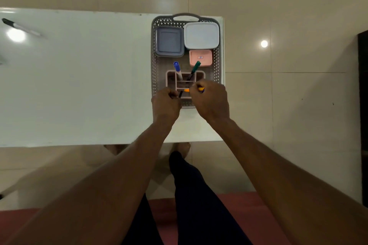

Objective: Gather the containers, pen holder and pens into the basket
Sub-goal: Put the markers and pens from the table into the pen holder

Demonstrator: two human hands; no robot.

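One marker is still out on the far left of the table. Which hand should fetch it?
Left, probably. The black-capped marker lies far left of the basket, on the left hand's side. The right hand holds an orange pen and would cross over.

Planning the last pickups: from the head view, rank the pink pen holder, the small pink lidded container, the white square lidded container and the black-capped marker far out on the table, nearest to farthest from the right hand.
1. Pink pen holder, right under the right hand.
2. Small pink lidded container, just beyond the holder.
3. White square lidded container, basket's far right corner.
4. Black-capped marker, far left on the table.
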